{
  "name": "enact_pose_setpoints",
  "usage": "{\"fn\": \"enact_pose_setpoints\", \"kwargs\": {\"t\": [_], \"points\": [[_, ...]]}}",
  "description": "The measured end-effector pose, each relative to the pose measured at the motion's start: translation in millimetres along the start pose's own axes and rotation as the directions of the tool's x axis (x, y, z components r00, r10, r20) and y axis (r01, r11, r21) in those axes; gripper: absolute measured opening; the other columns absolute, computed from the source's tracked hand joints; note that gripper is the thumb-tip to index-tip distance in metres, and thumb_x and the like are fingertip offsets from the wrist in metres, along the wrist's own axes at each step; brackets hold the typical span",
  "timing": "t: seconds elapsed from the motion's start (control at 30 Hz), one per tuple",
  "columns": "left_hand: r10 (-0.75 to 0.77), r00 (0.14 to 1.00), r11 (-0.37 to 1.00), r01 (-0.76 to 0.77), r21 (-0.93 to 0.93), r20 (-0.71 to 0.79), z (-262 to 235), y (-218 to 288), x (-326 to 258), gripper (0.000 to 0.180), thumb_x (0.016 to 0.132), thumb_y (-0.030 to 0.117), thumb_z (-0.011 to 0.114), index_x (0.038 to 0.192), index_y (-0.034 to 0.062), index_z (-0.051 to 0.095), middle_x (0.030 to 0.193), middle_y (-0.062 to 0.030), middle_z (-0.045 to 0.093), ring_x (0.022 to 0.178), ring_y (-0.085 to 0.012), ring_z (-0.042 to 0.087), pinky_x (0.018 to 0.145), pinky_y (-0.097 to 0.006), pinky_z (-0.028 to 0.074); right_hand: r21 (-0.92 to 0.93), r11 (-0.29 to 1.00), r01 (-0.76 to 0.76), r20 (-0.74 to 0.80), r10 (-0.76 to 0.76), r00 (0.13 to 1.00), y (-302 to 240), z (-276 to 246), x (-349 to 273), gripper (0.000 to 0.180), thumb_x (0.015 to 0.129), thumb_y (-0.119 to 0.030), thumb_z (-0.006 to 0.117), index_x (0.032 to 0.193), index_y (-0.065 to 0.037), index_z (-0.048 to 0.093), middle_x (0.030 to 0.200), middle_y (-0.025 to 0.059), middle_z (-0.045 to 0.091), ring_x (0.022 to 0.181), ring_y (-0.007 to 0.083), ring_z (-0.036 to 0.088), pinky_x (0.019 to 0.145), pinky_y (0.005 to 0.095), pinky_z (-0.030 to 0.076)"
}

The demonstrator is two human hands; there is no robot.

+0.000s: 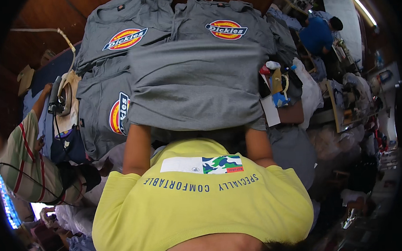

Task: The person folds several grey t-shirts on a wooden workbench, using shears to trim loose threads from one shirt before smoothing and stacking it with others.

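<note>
Grey garment (195,90) just near of far-right printed shirt (226,28); hands hidden by cloth, grip cannot be told. Step likely spreading; next calls for smoothing creases.

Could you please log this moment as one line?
hands: hidden by gray garment | beyond: gray printed shirts | left: co-worker's hand at iron

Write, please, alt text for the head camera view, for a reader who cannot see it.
A person in a yellow shirt has both forearms reaching under gray cloth, which hides the hands. Gray T-shirts with oval emblems lie beyond and to the left; farther left, a co-worker's hand is on an iron.
</note>
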State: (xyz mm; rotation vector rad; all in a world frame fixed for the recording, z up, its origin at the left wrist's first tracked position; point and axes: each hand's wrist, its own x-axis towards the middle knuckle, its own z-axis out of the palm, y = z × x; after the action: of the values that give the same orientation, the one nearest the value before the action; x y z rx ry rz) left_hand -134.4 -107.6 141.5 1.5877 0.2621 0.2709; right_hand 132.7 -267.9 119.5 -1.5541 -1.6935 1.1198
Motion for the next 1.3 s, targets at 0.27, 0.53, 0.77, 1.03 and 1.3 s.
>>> {"fn": "enact_pose_setpoints", "kwargs": {"t": [0.27,0.53,0.77,1.03,1.3], "points": [[0.053,0.971,0.999,-0.049,0.023,-0.232,13.9,5.7,-4.6,0.053,0.079,0.037,0.057,0.121,0.0053,0.047,0.118,-0.018,0.049,0.111,-0.0294,0.045,0.095,-0.04,0.034,-0.103,0.89,0.444,-0.612,-0.409,0.677,-57.4,-1.6,-21.2,0.032,0.086,-0.03,0.054,0.1,-0.001,0.057,0.086,0.0138,0.058,0.078,0.0228,0.057,0.071,0.033,0.044],[-0.213,0.964,0.542,-0.017,0.84,0.156,-15.6,20.9,-39.2,0.053,0.08,0.038,0.057,0.12,0.0047,0.048,0.114,-0.0159,0.053,0.107,-0.0275,0.049,0.093,-0.039,0.036,-0.483,0.822,0.301,0.708,0.164,0.687,6.4,28.7,12.2,0.033,0.086,-0.031,0.053,0.097,-0.001,0.059,0.081,0.013,0.059,0.074,0.0222,0.057,0.069,0.0329,0.044],[-0.041,0.952,0.971,-0.033,-0.235,-0.304,-44.1,38.5,-18.8,0.035,0.083,0.024,0.058,0.106,-0.0012,0.052,0.1,-0.012,0.06,0.089,-0.0153,0.057,0.075,-0.03,0.045,0.765,0.351,0.54,-0.548,-0.088,0.832,-115.6,-39.0,18.7,0.042,0.085,-0.019,0.057,0.121,-0.001,0.045,0.083,0.0113,0.063,0.073,0.0182,0.061,0.07,0.0303,0.046],[0.123,0.975,0.992,-0.116,0.048,-0.187,-29.0,63.4,-52.1,0.039,0.072,0.015,0.071,0.103,-0.0009,0.054,0.095,-0.0108,0.06,0.076,-0.0161,0.059,0.073,-0.028,0.048,0.648,0.669,0.363,-0.271,-0.244,0.931,-69.2,-34.1,-1.2,0.026,0.079,-0.014,0.065,0.097,0.004,0.058,0.079,0.0075,0.061,0.069,0.0113,0.057,0.065,0.0242,0.046],[0.104,0.931,0.909,-0.232,0.345,0.351,-36.7,120.0,-42.5,0.021,0.079,0.012,0.062,0.086,-0.0069,0.061,0.073,-0.013,0.062,0.06,-0.0225,0.058,0.058,-0.031,0.044,0.347,0.885,-0.311,0.239,0.238,0.941,64.5,37.0,-18.6,0.02,0.086,-0.02,0.058,0.091,-0.002,0.06,0.076,0.002,0.06,0.069,0.0081,0.055,0.063,0.0215,0.045]]}}
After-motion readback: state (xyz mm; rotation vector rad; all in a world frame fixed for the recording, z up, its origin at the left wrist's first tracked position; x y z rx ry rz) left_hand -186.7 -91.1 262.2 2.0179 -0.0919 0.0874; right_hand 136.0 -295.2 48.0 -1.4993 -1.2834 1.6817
